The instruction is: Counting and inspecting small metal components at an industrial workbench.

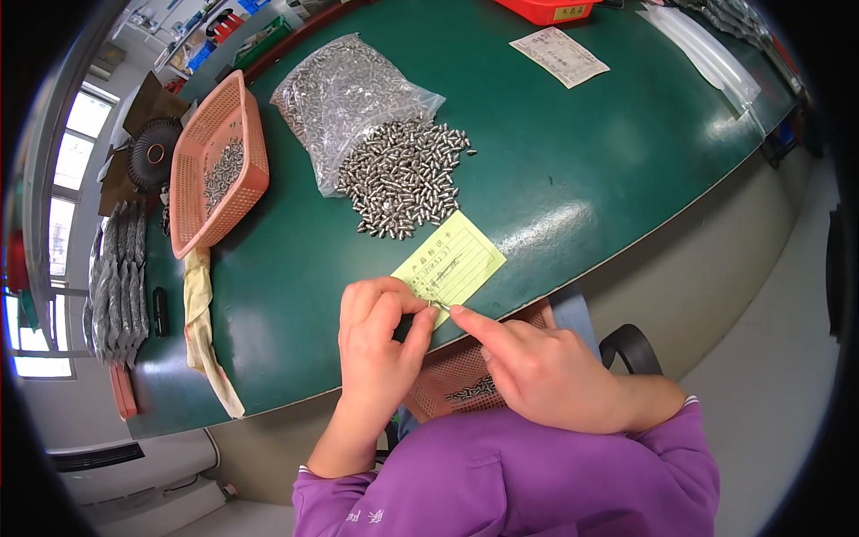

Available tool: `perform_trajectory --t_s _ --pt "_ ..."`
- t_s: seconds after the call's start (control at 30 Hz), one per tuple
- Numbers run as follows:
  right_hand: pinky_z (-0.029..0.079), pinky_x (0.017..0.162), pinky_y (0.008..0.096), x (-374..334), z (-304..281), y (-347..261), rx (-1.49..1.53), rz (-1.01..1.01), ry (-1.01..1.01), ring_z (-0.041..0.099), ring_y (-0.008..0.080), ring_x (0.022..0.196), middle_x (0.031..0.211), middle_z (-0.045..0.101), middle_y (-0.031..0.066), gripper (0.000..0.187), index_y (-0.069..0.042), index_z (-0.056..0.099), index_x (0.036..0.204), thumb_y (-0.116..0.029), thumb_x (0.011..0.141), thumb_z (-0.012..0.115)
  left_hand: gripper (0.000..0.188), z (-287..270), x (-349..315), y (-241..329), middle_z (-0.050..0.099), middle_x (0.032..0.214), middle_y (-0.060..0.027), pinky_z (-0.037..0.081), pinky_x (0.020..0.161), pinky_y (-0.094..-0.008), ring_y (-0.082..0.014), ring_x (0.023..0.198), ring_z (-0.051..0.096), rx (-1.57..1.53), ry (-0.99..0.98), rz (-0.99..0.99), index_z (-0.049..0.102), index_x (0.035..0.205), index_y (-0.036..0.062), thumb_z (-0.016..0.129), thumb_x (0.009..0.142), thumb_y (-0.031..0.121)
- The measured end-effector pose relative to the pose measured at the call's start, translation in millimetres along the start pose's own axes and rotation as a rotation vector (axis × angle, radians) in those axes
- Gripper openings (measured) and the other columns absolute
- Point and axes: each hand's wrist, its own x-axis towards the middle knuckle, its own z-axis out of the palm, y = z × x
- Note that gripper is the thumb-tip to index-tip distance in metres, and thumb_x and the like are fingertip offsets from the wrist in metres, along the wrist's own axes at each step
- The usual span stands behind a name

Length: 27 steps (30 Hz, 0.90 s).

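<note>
My left hand point(380, 331) pinches a small shiny metal part point(436, 304) between thumb and forefinger, over the lower end of a yellow-green paper card point(470, 259). The forefinger of my right hand point(546, 367) is stretched out, its tip at or close to that part, with the other fingers curled. Beyond the card, many small bullet-shaped metal parts point(403, 174) lie in a loose heap. They spill from the mouth of a clear plastic bag point(344, 85), which holds more of them. The exact shape of the pinched part is too small to tell.
At the left stands a pink mesh basket point(250, 170) with metal parts inside. A cloth strip point(201, 331), a black marker point(160, 311), stacked bags point(116, 277) and a fan point(154, 154) are nearby. Below the green table's edge, another pink basket point(429, 385) sits at my lap.
</note>
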Motion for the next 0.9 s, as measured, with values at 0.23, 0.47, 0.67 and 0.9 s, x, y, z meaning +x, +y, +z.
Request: perform_trajectory --t_s 0.23,0.47,0.67,0.9 --pt "0.057 0.056 0.0392 0.7 0.9 2.3 0.008 -0.013 0.009 0.068 0.0277 0.069 0.089 0.07 0.0104 0.053 -0.01 0.056 0.141 -0.004 0.089 0.064 0.018 0.0 0.6 -2.2 0.064 0.096 -0.0071 0.048 0.079 -0.0387 -0.0286 0.091 0.058 -0.053 -0.024 0.005 0.066 0.084 0.0054 0.079 0.073 -0.001" --pt "0.057 0.057 0.0396 0.3 -0.4 2.0 0.025 -0.003 -0.011 0.068 0.0293 0.069 0.09 0.069 0.0119 0.053 -0.01 0.056 0.141 -0.003 0.089 0.064 0.018 -2.1 1.6 -1.8 0.064 0.096 -0.0071 0.048 0.078 -0.0382 -0.0285 0.09 0.058 -0.067 -0.044 -0.004 0.067 0.086 0.0052 0.078 0.073 -0.002" --pt "0.058 0.059 0.0406 2.8 -2.1 1.9 0.056 0.013 -0.051 0.068 0.0302 0.071 0.092 0.069 0.0121 0.056 -0.01 0.054 0.143 -0.004 0.088 0.064 0.018 -2.8 2.6 -3.2 0.064 0.095 -0.0067 0.048 0.078 -0.0381 -0.0282 0.09 0.057 -0.072 -0.049 -0.012 0.068 0.084 0.0055 0.078 0.073 -0.002" --pt "0.059 0.062 0.0426 12.1 -14.5 1.5 -0.009 -0.05 -0.117 0.068 0.0352 0.077 0.094 0.068 0.0138 0.058 -0.008 0.052 0.143 -0.004 0.087 0.064 0.017 -5.7 5.7 -2.2 0.064 0.094 -0.0055 0.048 0.078 -0.0375 -0.0275 0.09 0.057 -0.087 -0.082 -0.016 0.068 0.083 0.0061 0.079 0.072 -0.001"
